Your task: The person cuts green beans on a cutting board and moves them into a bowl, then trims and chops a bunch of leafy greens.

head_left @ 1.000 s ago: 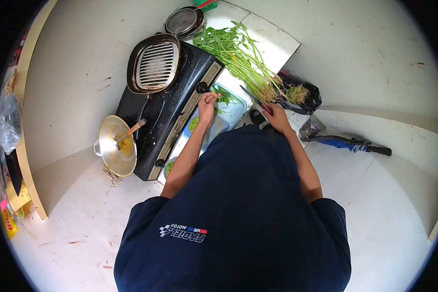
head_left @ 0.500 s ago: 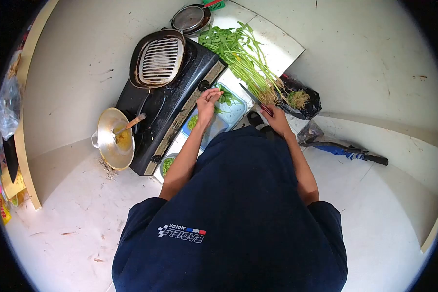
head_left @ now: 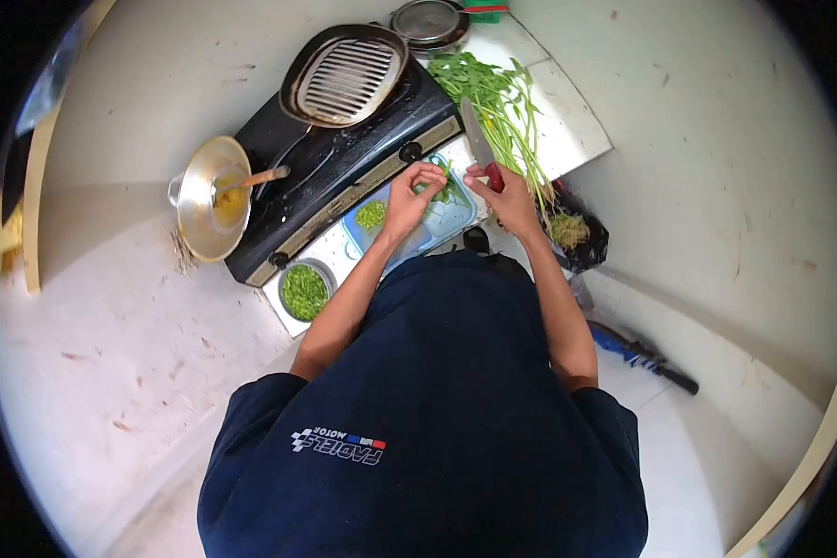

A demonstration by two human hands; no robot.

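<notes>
In my right hand (head_left: 510,203) is a knife with a red handle (head_left: 496,177); its blade points up and away from me. The thumb and forefinger of that hand come close to my left hand (head_left: 413,197). My left hand is closed in a pinch, with a green leafy stem (head_left: 447,174) at its fingertips, partly hidden. Both hands are over a blue tray (head_left: 461,219), where loose green leaves (head_left: 450,194) and a small heap of chopped greens (head_left: 370,215) lie. Behind the knife lies a bunch of long-stemmed leafy greens (head_left: 493,86) with roots.
Left of the tray stands a black stove (head_left: 344,153) carrying a grill pan (head_left: 346,76). A bowl of chopped greens (head_left: 304,292) sits near its front corner. A wok (head_left: 212,199) with a wooden-handled utensil is at far left; a black plastic bag (head_left: 593,244) is at right.
My right hand has moved left and up toward my left hand, and the knife has swung to point more upward. The camera view has shifted, showing more of the bowl.
</notes>
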